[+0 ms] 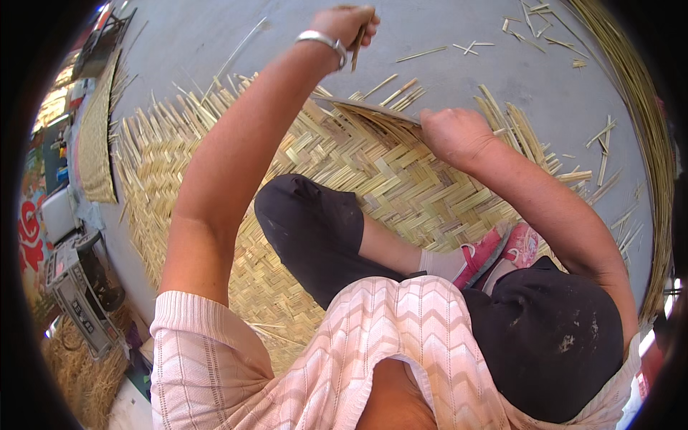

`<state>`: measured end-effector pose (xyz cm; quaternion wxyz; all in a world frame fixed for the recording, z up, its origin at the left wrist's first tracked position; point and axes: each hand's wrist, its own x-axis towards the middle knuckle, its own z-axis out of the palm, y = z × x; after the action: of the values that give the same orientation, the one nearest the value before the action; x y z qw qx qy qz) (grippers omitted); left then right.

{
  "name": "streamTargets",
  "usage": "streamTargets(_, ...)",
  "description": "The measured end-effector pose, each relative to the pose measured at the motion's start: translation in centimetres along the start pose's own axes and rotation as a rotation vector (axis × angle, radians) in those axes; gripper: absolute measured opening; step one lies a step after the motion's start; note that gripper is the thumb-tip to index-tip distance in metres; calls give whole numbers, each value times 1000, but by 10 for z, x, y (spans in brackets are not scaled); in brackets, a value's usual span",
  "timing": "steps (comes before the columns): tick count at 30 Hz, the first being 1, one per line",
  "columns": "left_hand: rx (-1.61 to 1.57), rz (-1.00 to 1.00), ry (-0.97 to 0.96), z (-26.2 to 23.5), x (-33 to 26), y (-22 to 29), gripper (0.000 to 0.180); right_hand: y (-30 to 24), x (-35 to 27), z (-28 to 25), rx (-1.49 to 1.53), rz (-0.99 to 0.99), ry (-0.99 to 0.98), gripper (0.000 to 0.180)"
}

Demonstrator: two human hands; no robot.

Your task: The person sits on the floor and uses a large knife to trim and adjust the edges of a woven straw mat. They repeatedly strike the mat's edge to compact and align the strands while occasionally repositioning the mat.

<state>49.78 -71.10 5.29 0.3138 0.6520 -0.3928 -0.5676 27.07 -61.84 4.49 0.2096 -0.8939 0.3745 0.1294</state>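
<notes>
A woven mat of split reed strips lies under me, its herringbone weave ending in loose strip ends along the far edge. Raised past that edge, my left hand is closed around a short brownish reed strip, which hangs below the fist. My right hand forms a fist at the mat's far edge. From it a long, thin, flat strip runs leftward over raised, darker weave strips. Its far end lies near the loose ends, and I cannot tell exactly what it is.
Long thin reeds lie bundled along the right side. Cut scraps are scattered on the grey floor. At the left are a rolled mat, a grey boxy device and a straw heap. My bent knee rests over the mat.
</notes>
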Motion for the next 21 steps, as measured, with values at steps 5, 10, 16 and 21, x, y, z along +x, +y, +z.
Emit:
streamTargets(5, 842, 526, 235, -2, 42, 44, 49, -4, -7, -11, -7, 11, -14, 16)
streamTargets(10, 1321, 161, -318, 69, 41, -34, 55, -2, -21, -19, 22, -22, 2, 15)
streamTargets(16, 1322, -22, -257, 113, 19, -47, 44, -5, -25, -24, 29, -51, 5, 15)
streamTargets(21, 1317, -16, -284, 109, 20, -52, 36, -8, -29, -31, 16, -1, -71, 19)
